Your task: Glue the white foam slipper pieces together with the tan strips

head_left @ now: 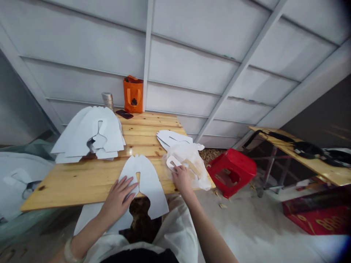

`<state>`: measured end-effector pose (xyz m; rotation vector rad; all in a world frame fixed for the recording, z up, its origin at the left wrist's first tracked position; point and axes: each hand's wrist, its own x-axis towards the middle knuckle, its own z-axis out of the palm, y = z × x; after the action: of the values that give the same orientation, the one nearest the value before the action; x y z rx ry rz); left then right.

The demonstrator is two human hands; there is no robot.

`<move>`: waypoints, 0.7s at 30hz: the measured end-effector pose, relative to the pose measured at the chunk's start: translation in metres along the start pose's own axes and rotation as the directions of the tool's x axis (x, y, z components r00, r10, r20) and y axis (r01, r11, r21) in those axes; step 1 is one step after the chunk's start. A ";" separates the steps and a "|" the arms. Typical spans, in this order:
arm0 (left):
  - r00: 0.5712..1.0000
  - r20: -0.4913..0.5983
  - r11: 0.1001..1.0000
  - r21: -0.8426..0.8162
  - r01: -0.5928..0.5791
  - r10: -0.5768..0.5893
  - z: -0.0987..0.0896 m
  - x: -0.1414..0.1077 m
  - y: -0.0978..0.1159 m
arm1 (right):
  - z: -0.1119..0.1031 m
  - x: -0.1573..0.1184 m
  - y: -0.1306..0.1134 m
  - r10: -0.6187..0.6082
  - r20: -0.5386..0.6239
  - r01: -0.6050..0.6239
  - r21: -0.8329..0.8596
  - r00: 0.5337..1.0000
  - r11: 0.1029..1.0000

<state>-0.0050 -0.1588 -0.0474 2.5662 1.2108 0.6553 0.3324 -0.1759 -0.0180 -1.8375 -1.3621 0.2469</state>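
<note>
Two grips: the left grip (118, 199) lies spread flat, fingers fanned, pressing down on a white card cutout (149, 186); the right grip (182, 179) curls inward, pinching a slotted white piece (172, 163) at the edge of a crumpled clear plastic bag (192, 159).

Counter: pale pine boards (148, 133), varnished to a soft gloss, with dark knots and plain grain; the pressed cutout overhangs its near edge toward the person.

Cutouts: smooth, matte sheets with rounded shoulders and narrow slots; a layered stack (90, 133) sits at the counter's left, and another sheet (171, 138) lies partly under the bag.

Far edge: an orange fabric tote (133, 96) stands upright against the wall, beside a metallic roll (108, 101) and a dark phone (124, 114) lying flat.

Room: white panelled wall (192, 62) crossed by thin beams, grey concrete floor (246, 223) dotted with scraps, a red plastic stool (231, 171) just beside the counter, a second wooden table (298, 155) carrying black cables, and a red printed box (318, 215).

Person: a loose white garment (175, 233) and a pale wrist band (68, 252) on the left arm.
</note>
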 end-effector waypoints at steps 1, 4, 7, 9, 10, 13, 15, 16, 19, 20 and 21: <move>1.000 0.002 1.000 -0.007 0.004 -0.004 -0.001 0.000 0.001 | 0.000 0.003 0.002 -0.003 0.014 0.003 -0.026 1.000 1.000; 1.000 -0.001 0.998 -0.058 -0.005 0.005 -0.004 0.001 -0.003 | 0.000 0.007 0.004 -0.019 0.043 0.023 -0.076 0.999 0.997; 0.999 0.001 0.991 -0.124 -0.041 0.041 -0.007 0.001 -0.009 | -0.002 0.010 0.004 -0.046 0.052 0.051 -0.083 0.998 0.995; 0.998 0.022 0.988 -0.146 -0.051 0.055 -0.008 0.002 -0.013 | -0.007 0.013 0.004 -0.062 0.034 0.064 -0.067 0.998 0.996; 0.998 0.030 0.988 -0.147 -0.048 0.053 -0.008 0.002 -0.014 | -0.010 0.015 0.004 -0.065 0.012 0.066 -0.056 0.998 0.996; 0.999 0.014 0.988 -0.151 -0.035 0.038 -0.009 0.004 -0.014 | -0.028 0.024 0.002 -0.059 -0.121 0.057 -0.022 0.991 0.998; 0.999 -0.039 0.979 -0.199 -0.033 0.026 -0.012 0.007 -0.009 | -0.045 0.028 -0.004 -0.053 -0.252 0.053 -0.005 0.966 0.999; 0.998 -0.070 0.967 -0.252 -0.026 0.009 -0.015 0.010 -0.003 | -0.053 0.029 -0.009 -0.055 -0.315 0.058 0.000 0.947 0.998; 0.988 -0.081 0.840 -0.539 0.065 -0.129 -0.028 0.020 0.026 | -0.067 0.015 -0.036 -0.113 -0.432 0.122 -0.006 0.895 0.992; 0.982 -0.037 0.744 -0.658 0.115 -0.184 -0.034 0.025 0.038 | -0.067 0.005 -0.048 -0.168 -0.436 0.175 -0.024 0.884 0.984; 0.973 0.022 0.619 -0.768 0.162 -0.228 -0.039 0.030 0.052 | -0.064 -0.008 -0.061 -0.243 -0.421 0.244 -0.051 0.874 0.968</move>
<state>0.0275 -0.1674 0.0159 1.6708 0.9173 0.9684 0.3230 -0.2090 0.0638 -1.5740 -1.2578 -0.2720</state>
